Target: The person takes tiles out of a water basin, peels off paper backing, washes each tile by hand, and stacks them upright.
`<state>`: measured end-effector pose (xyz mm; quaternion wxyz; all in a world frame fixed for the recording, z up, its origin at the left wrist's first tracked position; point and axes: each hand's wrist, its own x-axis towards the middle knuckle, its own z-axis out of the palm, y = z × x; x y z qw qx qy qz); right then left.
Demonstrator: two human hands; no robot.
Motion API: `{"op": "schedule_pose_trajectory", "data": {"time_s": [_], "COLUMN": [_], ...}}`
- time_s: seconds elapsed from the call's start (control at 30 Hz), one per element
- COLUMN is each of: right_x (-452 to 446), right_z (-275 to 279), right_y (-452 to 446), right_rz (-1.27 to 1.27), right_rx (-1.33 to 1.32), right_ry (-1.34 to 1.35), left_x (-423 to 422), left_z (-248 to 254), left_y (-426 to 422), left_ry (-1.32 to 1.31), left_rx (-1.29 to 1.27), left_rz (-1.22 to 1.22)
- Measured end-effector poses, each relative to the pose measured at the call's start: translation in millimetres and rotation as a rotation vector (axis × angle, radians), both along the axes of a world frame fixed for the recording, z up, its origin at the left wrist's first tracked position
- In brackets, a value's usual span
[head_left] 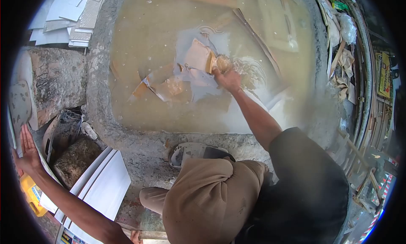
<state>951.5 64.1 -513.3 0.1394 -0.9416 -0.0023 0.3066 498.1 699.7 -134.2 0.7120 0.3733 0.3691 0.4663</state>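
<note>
My right hand (228, 78) reaches into murky water in a concrete tank (99, 74). Its fingers are closed at the edge of a tan slab-like piece (198, 55) that sticks up out of the water; splashing partly hides the fingertips. Ripples spread beside the wrist. Another brownish piece (173, 86) lies half sunk to the left of it. Far off to the left, my left hand (28, 157) is open with fingers stretched out, by the edge of a pale upright board (46, 170), holding nothing. Whether it presses on the board I cannot tell.
White tiles or boards (101, 189) lean at the lower left, near a yellow jug (31, 195). More pale tiles (65, 15) are stacked at the upper left, above a rough stone block (59, 81). A long dark strip (258, 41) lies in the water. Scraps (347, 57) crowd the right side.
</note>
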Motion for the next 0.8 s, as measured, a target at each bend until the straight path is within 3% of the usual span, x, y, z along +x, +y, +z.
{"op": "schedule_pose_trajectory", "data": {"time_s": [0.07,0.33,0.43,0.53,0.63,0.8], "right_x": [-22.7,-75.0,-58.4,-50.6,-63.9,-109.6], "right_z": [-69.0,-36.3,-22.1,-11.6,-62.1,-47.9], "right_y": [8.7,-36.4,-87.0,-129.3,-192.0,-194.3], "right_rz": [0.238,0.604,0.446,0.323,0.578,0.213], "right_rx": [0.234,0.327,0.313,0.1,-0.108,-0.181], "right_ry": [-0.499,-0.132,-0.074,-0.199,-0.522,-0.083], "left_x": [37.7,71.9,80.8,80.9,80.2,78.2], "left_z": [-27.8,-211.7,-241.0,-256.8,-259.0,-270.0], "left_y": [-81.9,-301.7,-357.5,-381.1,-393.7,-401.8], "left_ry": [0.263,0.628,0.625,0.629,0.651,0.633], "left_rx": [0.03,-0.298,-0.395,-0.441,-0.435,-0.474], "left_rz": [0.037,-0.311,-0.438,-0.504,-0.504,-0.479]}}
